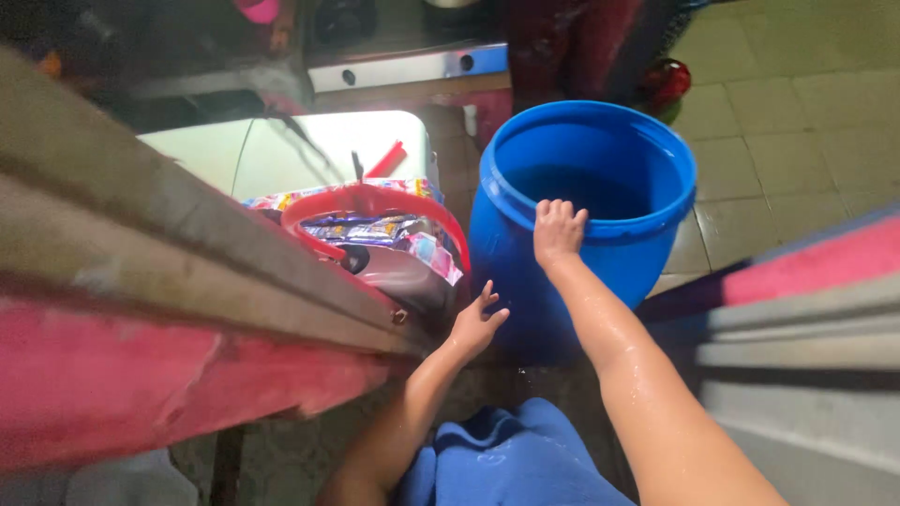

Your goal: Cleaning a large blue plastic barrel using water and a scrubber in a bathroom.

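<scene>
Wet skin glistens along the person's right forearm, and the right hand [559, 230] is curled over the near rim of one large round blue plastic barrel [637, 258], fingers hooked inside the lip and gripping it. The left hand [476, 323] is lower and to the left, held open with its fingers spread, the palm against or just beside the barrel's outer wall near its lower left side; whether it actually presses the plastic cannot be told. It holds nothing.

The barrel stands upright on a floor of pale square tiles [797, 112], its mouth open and its inside dark blue. Just beside the barrel on its left sits one round red plastic basin [375, 201] filled with several shiny, colourful foil packets [384, 230]; their exact count cannot be told. Behind the basin lies one pale green flat surface [281, 150], with a thin red stick [387, 159] resting on it.

Blue cloth [511, 459] covers the person's lap at the bottom edge. One worn wooden beam with red paint [169, 309] crosses the left side of the view, and a red and grey striped ledge [806, 300] runs along the right. At the top, one metal bar with two dark round holes [408, 67] lies across the scene.
</scene>
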